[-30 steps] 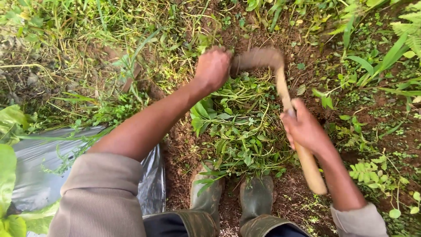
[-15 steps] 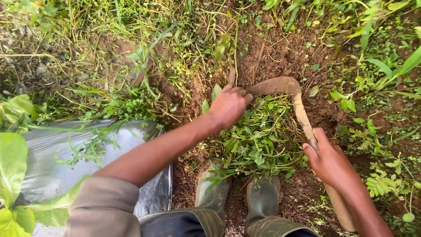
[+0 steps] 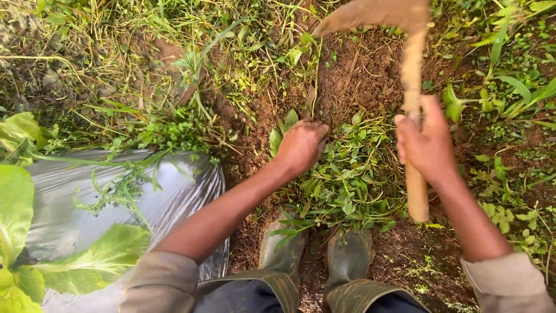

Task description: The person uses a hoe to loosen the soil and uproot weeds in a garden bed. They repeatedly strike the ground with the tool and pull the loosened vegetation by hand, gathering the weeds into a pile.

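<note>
Nearest the camera, two muddy green rubber boots (image 3: 315, 261) are planted on bare brown soil, flanked by beige rolled sleeves. To the near left, a sheet of grey plastic mulch (image 3: 75, 214) is spread over the ground, with broad pale-green leaves (image 3: 17, 214) lying along its left edge. Just beyond the boots, a heap of pulled green weeds (image 3: 353, 179) is piled on the soil. The left hand (image 3: 301, 145) is laid palm-down on the far left edge of that heap, fingers curled into the leaves; whether any stems are actually pinched cannot be told. To the right, the right hand (image 3: 428, 145) is clamped around the pale wooden handle of a hoe (image 3: 412, 87), which is held nearly upright above the ground. Farther off, the hoe's soil-caked blade (image 3: 370, 14) is raised at the top of the view, blurred. Beyond, turned brown earth (image 3: 359, 75) is bordered by tangled grass (image 3: 145, 64) on the left and leafy growth on the right.
</note>
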